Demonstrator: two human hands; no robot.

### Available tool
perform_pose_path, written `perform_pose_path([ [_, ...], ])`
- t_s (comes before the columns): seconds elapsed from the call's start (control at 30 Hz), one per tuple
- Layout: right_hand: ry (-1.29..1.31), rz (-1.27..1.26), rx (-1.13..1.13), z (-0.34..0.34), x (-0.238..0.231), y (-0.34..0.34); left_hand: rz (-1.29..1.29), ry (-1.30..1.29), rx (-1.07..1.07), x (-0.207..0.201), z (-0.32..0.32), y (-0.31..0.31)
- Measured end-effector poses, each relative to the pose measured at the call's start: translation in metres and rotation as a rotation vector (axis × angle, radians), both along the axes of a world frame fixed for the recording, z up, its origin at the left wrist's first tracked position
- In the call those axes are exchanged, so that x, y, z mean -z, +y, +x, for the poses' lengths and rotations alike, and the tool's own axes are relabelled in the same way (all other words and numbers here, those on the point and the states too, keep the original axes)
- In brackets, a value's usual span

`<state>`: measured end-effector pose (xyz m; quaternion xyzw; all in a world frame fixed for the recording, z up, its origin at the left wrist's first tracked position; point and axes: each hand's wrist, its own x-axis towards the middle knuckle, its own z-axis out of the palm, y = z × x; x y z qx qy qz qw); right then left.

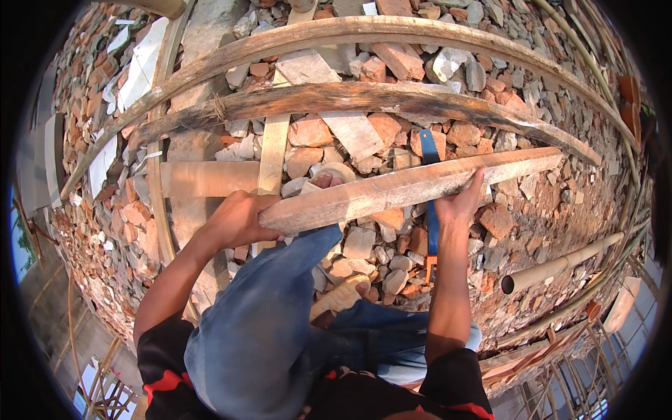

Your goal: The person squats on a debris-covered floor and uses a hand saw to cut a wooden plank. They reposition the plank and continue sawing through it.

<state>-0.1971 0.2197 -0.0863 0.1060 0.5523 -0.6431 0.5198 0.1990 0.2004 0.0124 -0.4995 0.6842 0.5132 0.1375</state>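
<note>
Your left grip (243,218) and right grip (458,203) clasp the wooden plank (392,192) at mid-frame, over broken-brick rubble (360,243); a wooden pole (350,28) spans the upper frame.

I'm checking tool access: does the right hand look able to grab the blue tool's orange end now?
Probably not yet: the right hand is holding the wooden plank, though the orange end lies uncovered close by.

Dirt ground (570,227) — broken bricks (497,220), grey stones (476,75)

Broken-brick rubble (495,220) | dark-streaked beam (301,100), ahead | hollow tan pole (563,262), right | white scrap (143,63), left
</note>
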Motion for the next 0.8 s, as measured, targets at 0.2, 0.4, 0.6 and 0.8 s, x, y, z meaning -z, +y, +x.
perform_pose_path([
  [0.2,0.158,0.021,0.122,-0.014,-0.001,0.014,0.011,0.093,0.041,0.014,-0.006,0.002],
  [0.4,0.389,0.101,0.113,-0.158,-0.016,-0.008,-0.138,0.291,0.037,0.051,-0.032,-0.001],
  [0.6,0.386,0.110,0.368,-0.339,-0.015,0.004,0.023,0.442,0.181,0.074,-0.195,0.001],
  [0.8,0.474,0.267,0.456,-0.383,-0.020,0.011,-0.056,0.523,0.214,0.079,-0.341,-0.031],
])
